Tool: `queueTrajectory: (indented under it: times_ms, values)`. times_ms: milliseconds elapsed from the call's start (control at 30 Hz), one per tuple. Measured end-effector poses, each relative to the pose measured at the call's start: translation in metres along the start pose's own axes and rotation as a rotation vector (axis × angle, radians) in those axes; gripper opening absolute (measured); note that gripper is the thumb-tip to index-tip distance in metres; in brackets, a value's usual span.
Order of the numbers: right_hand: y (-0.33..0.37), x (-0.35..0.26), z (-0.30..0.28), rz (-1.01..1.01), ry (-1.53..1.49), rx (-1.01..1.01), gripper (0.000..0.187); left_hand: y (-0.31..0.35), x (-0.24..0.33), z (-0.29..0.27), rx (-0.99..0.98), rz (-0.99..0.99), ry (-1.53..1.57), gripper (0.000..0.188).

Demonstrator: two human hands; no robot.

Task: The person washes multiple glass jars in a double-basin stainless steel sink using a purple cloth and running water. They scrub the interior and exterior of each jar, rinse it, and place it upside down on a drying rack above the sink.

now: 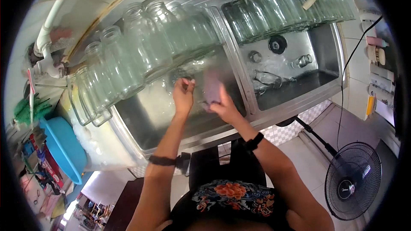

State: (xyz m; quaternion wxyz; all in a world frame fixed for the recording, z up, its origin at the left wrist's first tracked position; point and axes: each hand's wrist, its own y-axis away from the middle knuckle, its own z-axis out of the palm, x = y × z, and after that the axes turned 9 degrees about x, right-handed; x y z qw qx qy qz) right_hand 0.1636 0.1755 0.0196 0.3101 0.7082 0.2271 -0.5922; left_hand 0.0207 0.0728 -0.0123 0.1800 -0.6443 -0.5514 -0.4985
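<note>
Both of my hands are over the left basin of a steel double sink [141, 139]. My right hand [226, 106] is closed round a purple cloth [212, 86], which is smeared by motion. Beside it, my left hand [183, 98] has its fingers curled in and pressed together near the water. Something clear and glassy shows faintly by its fingertips, but what it holds, if anything, I cannot make out. Just beyond my hands, a long row of clear glass bottles [145, 45] stands across the left basin. Cloudy water [158, 102] lies beneath them.
More glass bottles [274, 10] stand along the back of the right basin. That basin also holds a tipped glass bottle [267, 79], small glass pieces and a black round drain [277, 44]. A blue tub [64, 149] sits at left, a black fan [353, 182] at lower right.
</note>
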Motion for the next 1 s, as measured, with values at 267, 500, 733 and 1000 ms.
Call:
queueTrajectory:
  times_ms: [267, 500, 733, 1000]
  values:
    - [-0.033, -0.01, 0.036, -0.152, 0.474, -0.303, 0.06, 0.003, 0.019, -0.054, -0.448, -0.319, 0.256, 0.031]
    - [-0.057, 0.069, 0.038, 0.7, -0.027, 0.265, 0.03, 0.061, 0.019, -0.032, -0.418, -0.008, -0.398, 0.063]
    - [-0.06, 0.028, 0.034, 0.945, -0.875, 0.073, 0.028, 0.04, 0.026, -0.058, -0.642, -1.066, 0.738, 0.04]
    - [-0.06, 0.089, 0.044, 0.93, -0.69, -0.029, 0.031, 0.036, 0.053, -0.053, -0.642, -0.308, -0.452, 0.036]
